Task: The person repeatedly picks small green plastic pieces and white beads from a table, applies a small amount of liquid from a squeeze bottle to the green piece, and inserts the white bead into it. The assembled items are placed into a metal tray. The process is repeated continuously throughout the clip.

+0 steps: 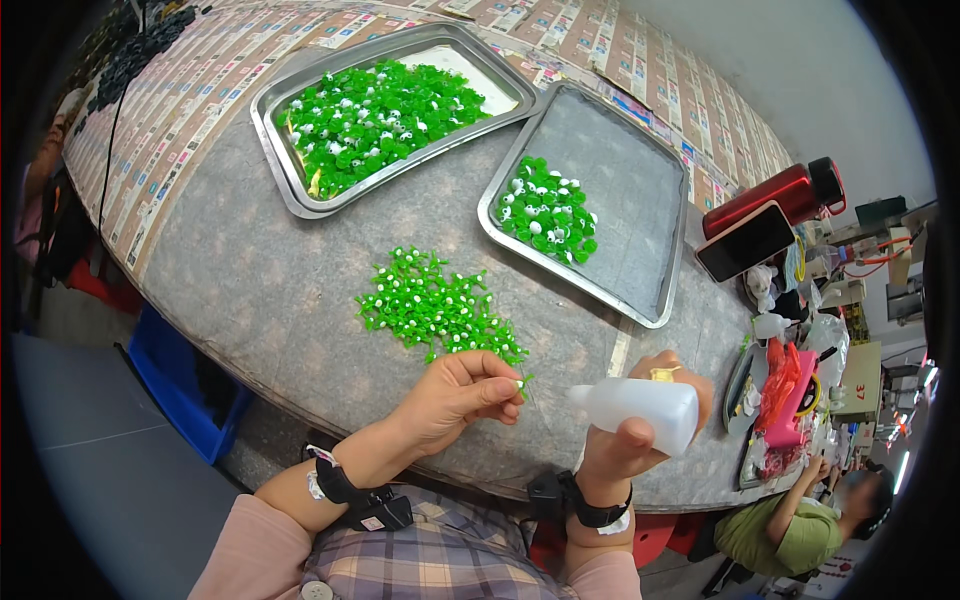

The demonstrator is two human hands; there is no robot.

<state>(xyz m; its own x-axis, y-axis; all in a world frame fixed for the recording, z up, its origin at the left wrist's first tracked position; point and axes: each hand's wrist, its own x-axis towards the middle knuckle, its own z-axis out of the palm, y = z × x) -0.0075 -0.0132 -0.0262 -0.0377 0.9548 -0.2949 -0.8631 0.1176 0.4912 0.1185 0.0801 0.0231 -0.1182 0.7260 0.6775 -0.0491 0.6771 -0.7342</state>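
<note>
Between the thumb and fingers of my left hand [462, 398] is pinched a small green plastic piece [523, 384] with a white spot. My right hand [640, 425] is wrapped round a translucent white squeeze bottle [645, 408], its nozzle pointing left toward the pinched piece, a short gap apart. A yellowish wrap sits on a right finger. Just beyond my left hand lies a loose pile of small green pieces with white spots [430, 305] on the grey tabletop [270, 270].
Farther off, a metal tray [290, 200] holds many green pieces with white balls. Right of it, another tray [640, 200] has a smaller heap [548, 212]. A phone [745, 242] leans by a red bottle [775, 198]. Clutter and a person in green [790, 535] are at right.
</note>
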